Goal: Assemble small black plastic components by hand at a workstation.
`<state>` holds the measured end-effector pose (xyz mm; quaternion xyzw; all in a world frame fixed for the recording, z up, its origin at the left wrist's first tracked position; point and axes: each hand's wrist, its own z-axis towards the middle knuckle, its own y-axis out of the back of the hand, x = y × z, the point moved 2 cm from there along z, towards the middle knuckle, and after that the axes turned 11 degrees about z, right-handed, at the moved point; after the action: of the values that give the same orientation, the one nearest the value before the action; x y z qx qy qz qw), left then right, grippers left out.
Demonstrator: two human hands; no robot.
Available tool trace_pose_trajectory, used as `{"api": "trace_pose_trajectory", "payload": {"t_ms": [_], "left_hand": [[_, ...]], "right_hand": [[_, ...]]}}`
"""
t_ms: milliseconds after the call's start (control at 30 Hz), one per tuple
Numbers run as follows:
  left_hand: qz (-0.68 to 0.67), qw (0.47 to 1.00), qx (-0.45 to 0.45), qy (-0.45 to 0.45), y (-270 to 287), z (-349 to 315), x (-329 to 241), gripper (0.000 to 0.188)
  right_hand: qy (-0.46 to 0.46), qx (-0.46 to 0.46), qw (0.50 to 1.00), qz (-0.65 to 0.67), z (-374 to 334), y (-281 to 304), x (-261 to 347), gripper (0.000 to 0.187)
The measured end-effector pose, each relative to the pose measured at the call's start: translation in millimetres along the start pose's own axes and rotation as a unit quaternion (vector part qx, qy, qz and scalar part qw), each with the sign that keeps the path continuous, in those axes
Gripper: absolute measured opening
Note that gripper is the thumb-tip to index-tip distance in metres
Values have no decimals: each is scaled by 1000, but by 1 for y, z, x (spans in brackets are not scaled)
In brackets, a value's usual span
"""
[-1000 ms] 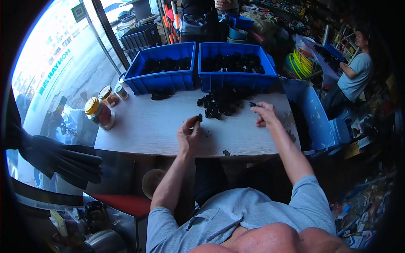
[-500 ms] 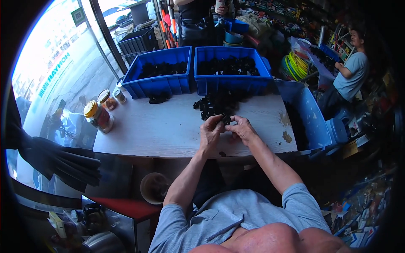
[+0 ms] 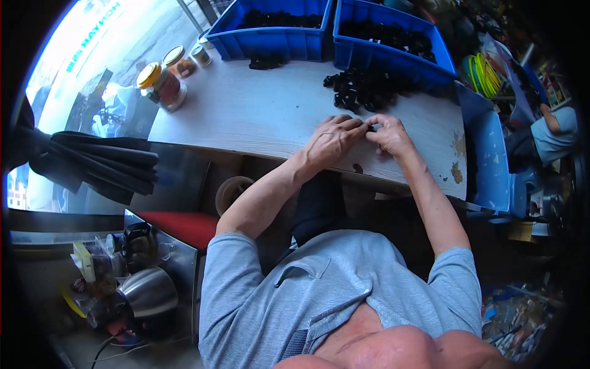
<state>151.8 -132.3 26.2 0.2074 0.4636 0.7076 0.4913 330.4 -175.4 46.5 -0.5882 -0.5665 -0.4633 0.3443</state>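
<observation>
On pale worktop [image 3: 258, 117], 2 blue bins [image 3: 276, 40].

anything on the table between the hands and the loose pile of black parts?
Head view: nothing. Only a short strip of bare white table separates the left hand and right hand, fingertips together, from the pile of black parts.

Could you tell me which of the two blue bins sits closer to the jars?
The left blue bin; its corner nearly reaches the jars, while the right blue bin stands farther away.
</observation>
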Motion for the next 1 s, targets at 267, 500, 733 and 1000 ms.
{"api": "trace_pose_trajectory", "payload": {"t_ms": [267, 500, 733, 1000], "left_hand": [[-77, 991, -97, 48, 2, -8, 12, 41], [200, 919, -202, 274, 41, -24, 194, 40], [221, 946, -69, 225, 48, -35, 256, 35], [229, 939, -123, 224, 41, -30, 199, 21]], "right_hand": [[-15, -2, 999, -37, -5, 0, -4, 27], [-22, -33, 995, 95, -15, 9, -7, 43], [4, -101, 972, 214, -23, 62, -19, 47], [18, -379, 895, 234, -25, 172, -32, 32]]}}
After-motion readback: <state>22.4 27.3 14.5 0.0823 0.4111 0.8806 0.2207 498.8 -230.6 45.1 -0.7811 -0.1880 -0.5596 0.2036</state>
